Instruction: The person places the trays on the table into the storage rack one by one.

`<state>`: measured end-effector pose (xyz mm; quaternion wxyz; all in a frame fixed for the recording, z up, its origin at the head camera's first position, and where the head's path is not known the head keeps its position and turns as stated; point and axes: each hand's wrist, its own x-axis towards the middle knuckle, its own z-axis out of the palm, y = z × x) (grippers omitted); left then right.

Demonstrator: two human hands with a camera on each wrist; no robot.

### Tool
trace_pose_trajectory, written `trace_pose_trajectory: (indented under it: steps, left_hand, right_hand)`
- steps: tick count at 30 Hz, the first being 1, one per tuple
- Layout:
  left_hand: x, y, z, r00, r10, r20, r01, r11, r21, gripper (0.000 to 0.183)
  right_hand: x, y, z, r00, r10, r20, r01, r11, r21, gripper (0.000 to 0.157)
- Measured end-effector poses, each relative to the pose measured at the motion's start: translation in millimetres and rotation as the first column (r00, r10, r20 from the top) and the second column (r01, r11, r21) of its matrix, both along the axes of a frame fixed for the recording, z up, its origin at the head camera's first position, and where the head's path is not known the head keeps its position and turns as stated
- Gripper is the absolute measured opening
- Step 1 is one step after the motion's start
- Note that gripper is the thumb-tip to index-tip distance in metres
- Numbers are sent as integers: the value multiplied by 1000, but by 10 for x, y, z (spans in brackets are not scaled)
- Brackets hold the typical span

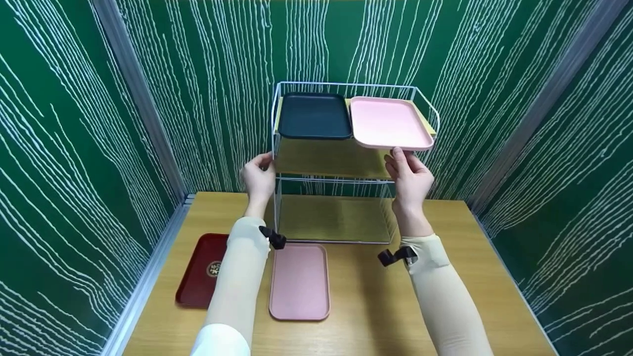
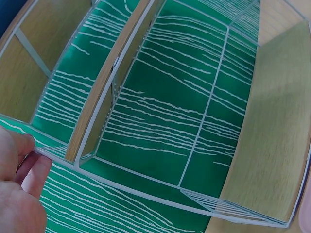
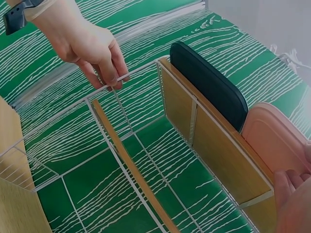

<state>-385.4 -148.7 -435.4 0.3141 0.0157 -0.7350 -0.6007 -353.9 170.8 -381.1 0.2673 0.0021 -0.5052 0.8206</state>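
Note:
A white wire shelf rack point(image 1: 336, 217) with wooden boards stands on the table, several levels tall. My left hand point(image 1: 259, 180) grips its left wire upright, thumb and fingers round the wire in the left wrist view. On the top board a dark blue tray point(image 1: 314, 116) lies at the left. Beside it is a light pink tray point(image 1: 390, 121), its front edge jutting past the board. My right hand point(image 1: 413, 180) pinches that front edge, thumb at the rim and fingers underneath.
A dark red tray point(image 1: 198, 277) with a round gold emblem lies on the wooden table point(image 1: 346, 316), partly behind my left forearm. Near the rack's foot lies a dusty pink tray point(image 1: 299, 282). Green walls point(image 1: 321, 44) with white streaks enclose the table at the back and sides.

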Motion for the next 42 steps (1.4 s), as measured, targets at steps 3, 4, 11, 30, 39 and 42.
trace_pose_trajectory:
  steps: [3, 4, 11, 30, 39, 42]
  left_hand:
    - [13, 2, 1, 1000, 0, 1, 0, 1000, -3, 18]
    - [16, 1, 2, 1000, 0, 1, 0, 1000, -3, 18]
    - [5, -4, -21, 1000, -6, 0, 6, 1000, 7, 18]
    - [16, 7, -47, 1000, -3, 3, 3, 1000, 22, 19]
    - [6, -4, -6, 1000, -11, -15, 12, 1000, 28, 19]
    - [1, -8, 3, 1000, -18, -12, 19, 999, 29, 20]
  right_hand:
    - [-37, -2, 5, 1000, 5, 10, -5, 1000, -14, 39]
    - [-48, -2, 8, 1000, 6, 12, -6, 1000, -19, 39]
    - [-66, -11, 21, 1000, 16, 17, -16, 999, -51, 37]
    - [-90, -17, 55, 999, 16, 52, -13, 998, -57, 25]
    - [-179, -8, 120, 997, 34, 74, -32, 999, -38, 27]
    - [-188, -6, 131, 997, 33, 72, -31, 999, -32, 29]
